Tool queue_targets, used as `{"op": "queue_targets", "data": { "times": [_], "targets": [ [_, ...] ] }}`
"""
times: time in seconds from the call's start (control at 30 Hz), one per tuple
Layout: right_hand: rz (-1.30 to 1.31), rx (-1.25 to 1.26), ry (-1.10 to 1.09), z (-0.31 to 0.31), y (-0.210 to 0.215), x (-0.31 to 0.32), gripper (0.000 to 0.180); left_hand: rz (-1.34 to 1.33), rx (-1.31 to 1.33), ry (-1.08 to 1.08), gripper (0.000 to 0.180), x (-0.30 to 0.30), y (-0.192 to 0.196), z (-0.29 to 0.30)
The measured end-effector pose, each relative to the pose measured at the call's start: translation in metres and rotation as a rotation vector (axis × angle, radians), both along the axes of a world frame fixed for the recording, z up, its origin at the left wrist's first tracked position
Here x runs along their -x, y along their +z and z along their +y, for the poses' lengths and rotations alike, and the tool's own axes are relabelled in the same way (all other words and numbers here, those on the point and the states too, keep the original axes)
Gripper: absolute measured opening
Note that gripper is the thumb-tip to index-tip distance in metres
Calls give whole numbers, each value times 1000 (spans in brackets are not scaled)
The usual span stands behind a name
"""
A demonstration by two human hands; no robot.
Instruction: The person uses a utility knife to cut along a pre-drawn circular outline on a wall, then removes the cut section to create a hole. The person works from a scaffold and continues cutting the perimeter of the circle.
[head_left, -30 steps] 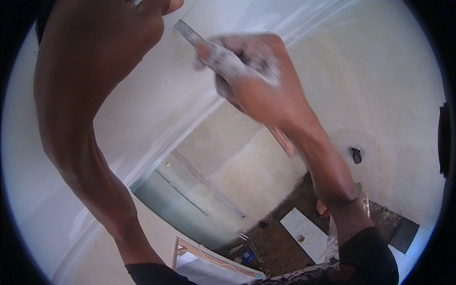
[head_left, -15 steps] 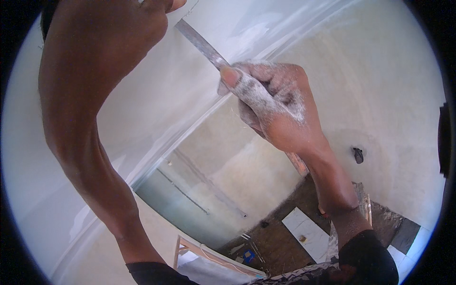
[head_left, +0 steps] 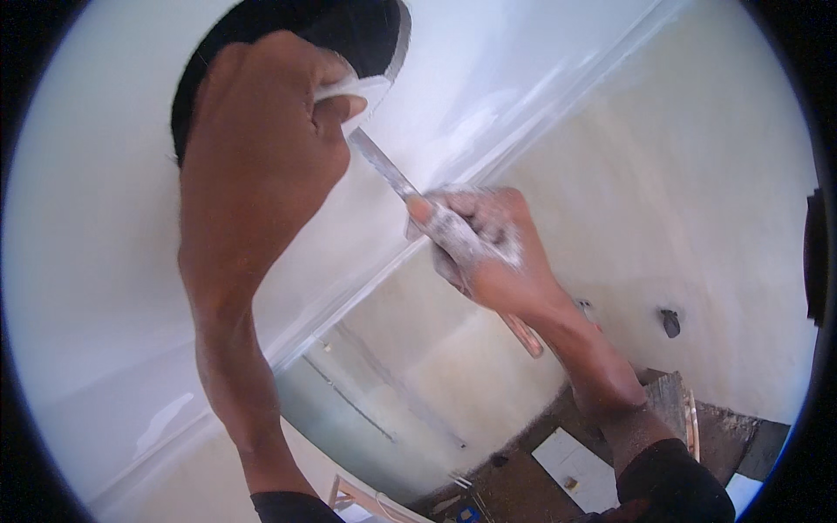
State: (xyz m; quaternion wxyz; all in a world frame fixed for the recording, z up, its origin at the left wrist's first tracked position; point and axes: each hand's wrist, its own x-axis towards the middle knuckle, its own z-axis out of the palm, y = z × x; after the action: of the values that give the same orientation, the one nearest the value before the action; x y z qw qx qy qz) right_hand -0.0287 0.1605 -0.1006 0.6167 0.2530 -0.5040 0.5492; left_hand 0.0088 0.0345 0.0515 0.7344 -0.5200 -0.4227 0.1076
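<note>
A round dark hole (head_left: 349, 30) is cut in the white ceiling above me. My left hand (head_left: 266, 148) reaches up to its edge, closed, with a white piece of board (head_left: 368, 88) pinched between thumb and fingers. My right hand (head_left: 484, 244), coated in white dust, is wrapped around a narrow metal blade (head_left: 384, 164). A reddish handle end (head_left: 521, 336) sticks out below that fist. The blade's tip is close beneath the left fingers and the board piece; whether it touches them I cannot tell. No teeth can be made out on it.
A plastered wall (head_left: 663, 174) meets the ceiling on the right, with a small black fitting (head_left: 669, 322) on it. Far below, a white panel (head_left: 575, 466) lies on the brown floor. Part of a wooden frame (head_left: 375, 501) shows at the bottom edge.
The ceiling hole and the pinched white piece have come into clear view. My left hand appears lower and farther right; my right hand with the blade appears lower and slightly left.
</note>
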Motion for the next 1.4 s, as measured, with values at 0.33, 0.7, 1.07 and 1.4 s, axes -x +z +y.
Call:
{"op": "queue_targets", "data": {
  "times": [0.33,0.7,1.07,1.4],
  "targets": [
    [35,-49,43,1,35,-8,36,149,-28,55,20,3,-15,-4],
    [93,-56,-84,4,25,5,36,12,-92,130,24,3,-10,-4],
    [172,-60,-35,1,1,1,32,-2,-101,187,24,-7,-6,5],
    [43,-37,-51,5,1,6,22,-38,-215,208,32,1,4,0]
  ]
}}
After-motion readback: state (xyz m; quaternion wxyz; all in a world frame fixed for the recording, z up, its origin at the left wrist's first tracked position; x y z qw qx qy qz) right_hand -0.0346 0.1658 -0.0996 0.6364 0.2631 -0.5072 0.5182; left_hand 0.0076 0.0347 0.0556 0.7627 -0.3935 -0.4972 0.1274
